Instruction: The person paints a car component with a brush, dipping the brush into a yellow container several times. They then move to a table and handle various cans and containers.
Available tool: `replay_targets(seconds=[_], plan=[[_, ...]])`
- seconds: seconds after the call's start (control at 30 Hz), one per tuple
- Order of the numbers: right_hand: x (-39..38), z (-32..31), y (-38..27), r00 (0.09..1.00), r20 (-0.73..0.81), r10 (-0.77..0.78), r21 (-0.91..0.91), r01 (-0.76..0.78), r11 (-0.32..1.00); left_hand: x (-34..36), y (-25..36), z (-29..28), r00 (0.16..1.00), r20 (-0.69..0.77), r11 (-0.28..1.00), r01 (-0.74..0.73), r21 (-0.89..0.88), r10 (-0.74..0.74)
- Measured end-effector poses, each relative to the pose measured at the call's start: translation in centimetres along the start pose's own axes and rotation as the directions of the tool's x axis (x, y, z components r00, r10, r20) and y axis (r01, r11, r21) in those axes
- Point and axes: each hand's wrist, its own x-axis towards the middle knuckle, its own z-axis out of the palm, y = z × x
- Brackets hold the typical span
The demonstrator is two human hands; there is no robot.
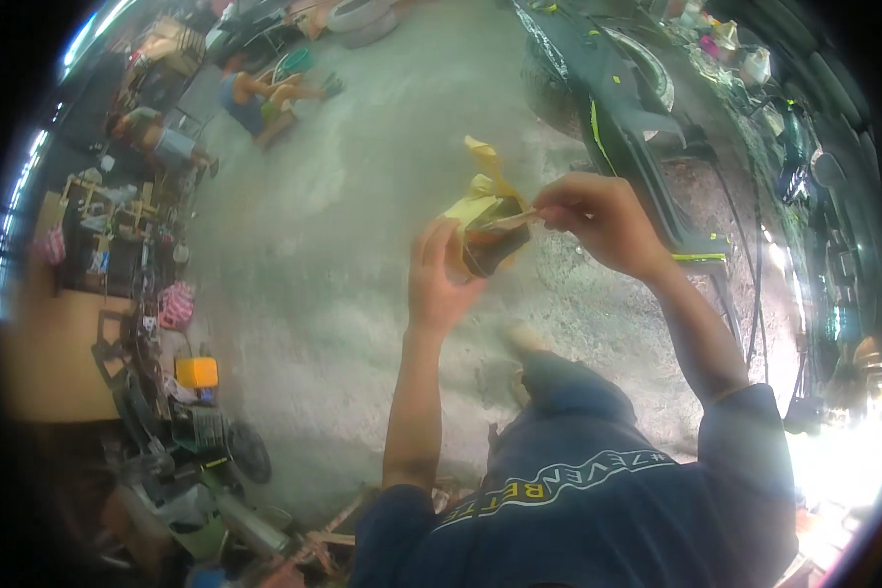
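In mid-air over the floor, my left hand point(436, 276) is closed round the left side of a small dark container point(495, 255). Loose yellow wrapping point(475, 204) stands up from the container's far side, one strip of it rising high and curled. My right hand point(598, 218) reaches in from the right with thumb and forefinger pinched together. Between those fingertips is the end of a thin pale piece point(512, 221), which stretches across the container's mouth. Blur hides what is inside the container and exactly what the pale piece is.
A dark motorcycle point(608, 108) with yellow-green marks stands ahead on the right. One person point(255, 103) sits on the concrete floor point(294, 245) at the far left, another point(162, 137) beyond. A yellow box point(197, 372), a pink bag point(176, 306) and clutter line the left.
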Motion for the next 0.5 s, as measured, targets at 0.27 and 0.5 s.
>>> replay_targets(seconds=[0.27, 0.5], plan=[[9.4, 0.7, 3.1, 0.977, -0.127, -0.170, -0.092, 0.159, 0.983, 8.5, -9.7, 1.0, 0.996, 0.057, 0.997, -0.063, -0.041, 0.065], [22.6, 4.8, 7.7, 0.987, -0.146, -0.063, 0.015, 0.066, 0.998, 17.7, -20.6, -0.6, 0.992, 0.124, 0.999, -0.026, -0.038, 0.031]])
